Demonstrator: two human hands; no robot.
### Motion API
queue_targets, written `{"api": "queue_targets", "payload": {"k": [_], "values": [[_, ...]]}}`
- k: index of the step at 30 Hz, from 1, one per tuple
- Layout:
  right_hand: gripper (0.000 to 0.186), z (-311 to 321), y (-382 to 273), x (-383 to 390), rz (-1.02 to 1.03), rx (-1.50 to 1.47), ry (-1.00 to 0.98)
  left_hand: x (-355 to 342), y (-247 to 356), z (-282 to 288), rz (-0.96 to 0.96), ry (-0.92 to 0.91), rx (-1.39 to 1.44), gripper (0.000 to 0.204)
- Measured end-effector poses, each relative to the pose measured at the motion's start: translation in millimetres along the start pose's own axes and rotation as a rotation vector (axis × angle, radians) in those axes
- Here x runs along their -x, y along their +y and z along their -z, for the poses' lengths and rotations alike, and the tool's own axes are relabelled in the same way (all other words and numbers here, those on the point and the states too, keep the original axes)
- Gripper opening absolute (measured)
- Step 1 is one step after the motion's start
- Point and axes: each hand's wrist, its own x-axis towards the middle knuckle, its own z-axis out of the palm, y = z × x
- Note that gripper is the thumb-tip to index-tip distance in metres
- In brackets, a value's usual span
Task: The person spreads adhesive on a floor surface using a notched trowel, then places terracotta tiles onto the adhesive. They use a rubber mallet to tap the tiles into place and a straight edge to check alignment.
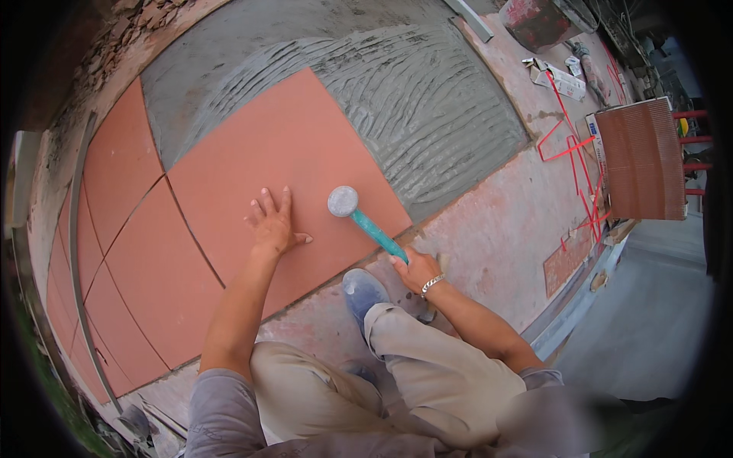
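A large square terracotta tile [290,145] lies in grey mortar with combed ridges [420,114] showing beyond its upper and right edges. My left hand [275,221] rests on this tile with its fingers spread and nothing in them. My right hand [412,267] grips the turquoise handle of a mallet [374,229], whose pale round head is over the tile, to the right of my left hand. More terracotta tiles [153,275] lie to the left, with narrow gaps between them.
A long metal straightedge [74,229] lies across the left tiles. My shoe [359,290] is beside the tile's lower edge. At the right lie a bucket [538,21], a box [555,75], red straps [573,149] and tiles [641,158]. Rubble [126,30] lines the upper left.
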Motion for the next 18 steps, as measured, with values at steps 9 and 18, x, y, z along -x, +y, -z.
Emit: {"api": "queue_targets", "payload": {"k": [9,18], "values": [[0.043,2.1,22.7,18.4,-0.087,-0.055,0.044,-7.0,1.4,-9.8,0.005,-0.016,-0.045,0.135],[0.045,5.7,26.7,26.3,-0.148,-0.052,-0.002,-2.0,6.3,0.2,0.018,-0.064,-0.036,0.13]]}}
